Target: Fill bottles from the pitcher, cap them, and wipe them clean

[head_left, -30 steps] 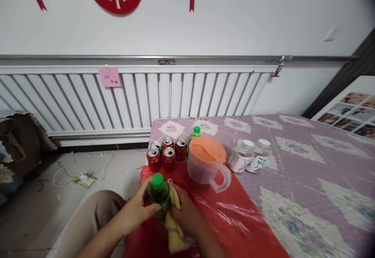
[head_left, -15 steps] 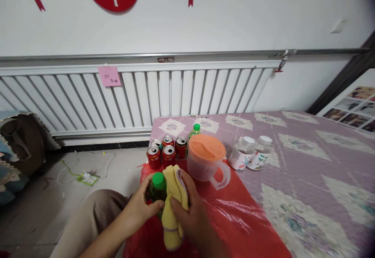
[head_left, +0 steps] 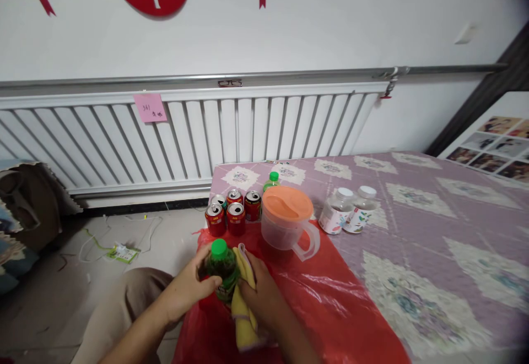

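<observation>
My left hand (head_left: 190, 291) is wrapped round the upper left side of a green plastic bottle (head_left: 225, 276) with a bright green cap. The bottle stands slightly tilted above the red plastic sheet (head_left: 322, 303). In my right hand (head_left: 262, 292) is a folded yellow cloth (head_left: 243, 320), pressed against the bottle's right side. The cloth hangs down below my fingers. Part of the bottle's lower body is hidden by the cloth and my hands.
Several opened drink cans (head_left: 236, 218) stand beyond my hands. Right of them are a clear jug (head_left: 279, 232) with an orange lid, another green-capped bottle (head_left: 273, 179) behind it, and two white-lidded jars (head_left: 336, 212). A white radiator (head_left: 243, 132) runs behind the quilted bed cover (head_left: 413, 243).
The cloth has shifted lower and round to the bottle's right side, showing more of the bottle. My right hand has turned and moved slightly down. The whole view has shifted a little.
</observation>
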Action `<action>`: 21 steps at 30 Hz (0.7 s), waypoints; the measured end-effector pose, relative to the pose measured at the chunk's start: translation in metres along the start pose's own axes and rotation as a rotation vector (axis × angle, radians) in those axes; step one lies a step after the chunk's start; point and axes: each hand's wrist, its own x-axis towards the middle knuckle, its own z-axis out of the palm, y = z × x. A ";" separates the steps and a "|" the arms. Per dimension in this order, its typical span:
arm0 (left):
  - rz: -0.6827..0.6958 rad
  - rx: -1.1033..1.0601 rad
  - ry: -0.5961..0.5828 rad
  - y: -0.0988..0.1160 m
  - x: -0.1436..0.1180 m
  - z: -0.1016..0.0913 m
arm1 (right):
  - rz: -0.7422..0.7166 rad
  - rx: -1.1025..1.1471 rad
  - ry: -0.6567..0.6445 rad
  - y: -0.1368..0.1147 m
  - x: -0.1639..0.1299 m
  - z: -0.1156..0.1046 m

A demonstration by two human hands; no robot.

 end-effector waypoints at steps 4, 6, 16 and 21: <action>0.005 -0.045 -0.108 0.011 0.001 -0.001 | -0.142 0.111 0.069 -0.016 -0.008 -0.005; 0.013 -0.068 -0.140 0.014 0.002 0.000 | -0.208 0.142 0.114 -0.023 -0.012 -0.008; -0.037 -0.092 -0.115 0.014 0.002 0.002 | -0.001 -0.013 -0.005 -0.008 0.001 -0.006; -0.003 -0.065 -0.073 0.004 -0.001 0.010 | 0.036 -0.111 -0.049 -0.002 0.000 -0.007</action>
